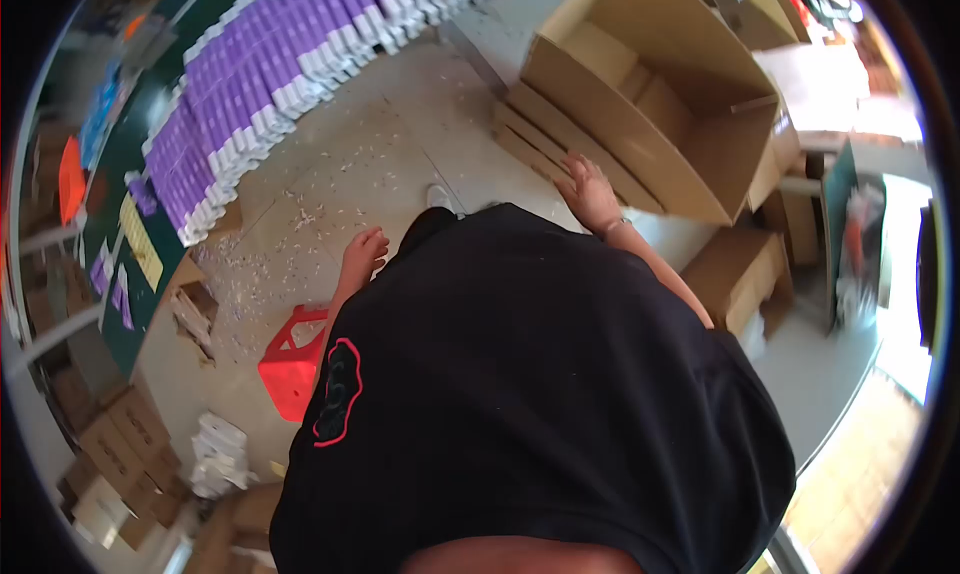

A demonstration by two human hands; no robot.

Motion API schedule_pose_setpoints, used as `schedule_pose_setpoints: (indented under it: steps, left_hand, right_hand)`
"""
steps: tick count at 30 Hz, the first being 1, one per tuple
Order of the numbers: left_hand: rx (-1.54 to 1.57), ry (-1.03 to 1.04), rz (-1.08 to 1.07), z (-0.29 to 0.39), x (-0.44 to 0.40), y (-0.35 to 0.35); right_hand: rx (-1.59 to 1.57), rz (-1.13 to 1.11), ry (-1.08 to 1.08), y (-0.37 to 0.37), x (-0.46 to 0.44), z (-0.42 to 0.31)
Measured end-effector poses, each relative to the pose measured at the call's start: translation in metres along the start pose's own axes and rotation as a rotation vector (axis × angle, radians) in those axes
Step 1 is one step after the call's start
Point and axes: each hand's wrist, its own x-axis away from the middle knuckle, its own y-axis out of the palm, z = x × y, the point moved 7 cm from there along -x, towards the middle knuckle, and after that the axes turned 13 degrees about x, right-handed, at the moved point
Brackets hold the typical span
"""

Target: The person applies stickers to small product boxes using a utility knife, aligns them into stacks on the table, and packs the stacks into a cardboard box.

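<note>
Packs lined up, box open, both hands free

Nearest you: your black shirt [540, 374], then the L grip [363, 258], fingers loosely bent & a bit apart, nothing seen in it. It hangs nr the red stool [287, 374] on the floor, w/ white scraps [310, 214] scattered further out.

Your R grip [592, 194] is spread, thumb away from fingers, nothing seen in it. It's right by the layered cardboard [570, 139] along the big box's [625, 124] side; touching or just above, can't tell. Box sits ahead to your R, tilted in view, mouth open, bare inner walls showing. A 2nd box [740, 274] is beside it, nr your R forearm.

Further off, ahead-L, purple-&-white packs [265, 94] stand side by side in a long row on the green desk [125, 342].

Progress, my read: lining up packs looks mostly done. Box isn't shut, & no pack shows in it or in either hand, so box side prob barely started. Exact amt left: can't tell.
</note>
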Motion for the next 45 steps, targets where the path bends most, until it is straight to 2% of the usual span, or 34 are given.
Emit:
schedule_pose_setpoints:
  steps: [3,4,8,9,11,13,16,17,18,19,21,22,26,27,31,34,37,41,43,44,45]
  left_hand:
    - [-0.094,-0.011,-0.038,0.008,-0.007,0.014]
    - [-0.141,-0.031,-0.056,0.011,-0.012,0.022]
    - [-0.344,-0.052,-0.199,0.037,-0.035,0.091]
    - [-0.480,-0.058,-0.318,0.038,-0.055,0.113]
    - [-0.578,0.038,-0.443,0.045,-0.088,0.170]
    - [-0.554,0.036,-0.461,0.063,-0.099,0.232]
    - [-0.455,0.054,-0.402,0.069,-0.147,0.307]
    - [-0.297,0.045,-0.350,0.066,-0.167,0.324]
    - [-0.143,0.028,-0.291,0.059,-0.183,0.334]
    - [-0.152,0.009,-0.287,0.045,-0.199,0.341]
    - [0.018,-0.064,-0.078,0.018,-0.231,0.340]
    - [0.015,-0.071,-0.079,0.005,-0.238,0.343]
    - [0.200,-0.398,0.058,-0.063,-0.261,0.354]
    - [0.207,-0.402,0.058,-0.070,-0.265,0.364]
    - [0.575,-0.426,0.120,-0.097,-0.273,0.406]
    - [0.615,-0.382,0.152,-0.116,-0.287,0.413]
    - [0.635,-0.327,0.183,-0.129,-0.303,0.406]
    - [0.210,0.048,0.121,-0.138,-0.339,0.382]
    - [-0.008,0.127,0.310,-0.167,-0.378,0.373]
    - [-0.005,0.130,0.319,-0.168,-0.373,0.377]
    - [-0.020,-0.041,0.253,-0.179,-0.361,0.390]
  right_hand:
    - [-0.084,-0.416,0.539,0.076,0.062,0.083]
    - [-0.097,-0.420,0.570,0.083,0.075,0.104]
    - [-0.992,-0.081,1.374,0.117,0.160,0.205]
    - [-1.214,0.037,1.552,0.124,0.178,0.219]
    - [-1.414,0.313,1.483,0.120,0.177,0.253]
    - [-1.345,0.440,1.457,0.092,0.163,0.256]
    - [-1.467,0.478,1.388,0.096,0.149,0.265]
    - [-1.467,0.478,1.403,0.096,0.146,0.266]
    - [-1.477,0.484,1.412,0.098,0.147,0.262]
    - [-1.487,0.488,1.420,0.097,0.148,0.256]
    - [-1.504,0.506,1.414,0.094,0.143,0.250]
    - [-1.501,0.506,1.422,0.093,0.142,0.248]
    - [-1.471,0.595,1.434,0.091,0.143,0.241]
    - [-1.450,0.614,1.451,0.090,0.142,0.240]
    - [-1.404,0.621,1.469,0.079,0.139,0.231]
    - [-1.388,0.603,1.463,0.078,0.143,0.236]
    - [-1.392,0.594,1.461,0.083,0.145,0.241]
    - [-1.380,0.558,1.478,0.091,0.158,0.252]
    - [-1.411,0.525,1.506,0.095,0.161,0.259]
    - [-1.440,0.495,1.534,0.099,0.161,0.261]
    - [-1.467,0.463,1.565,0.101,0.161,0.261]
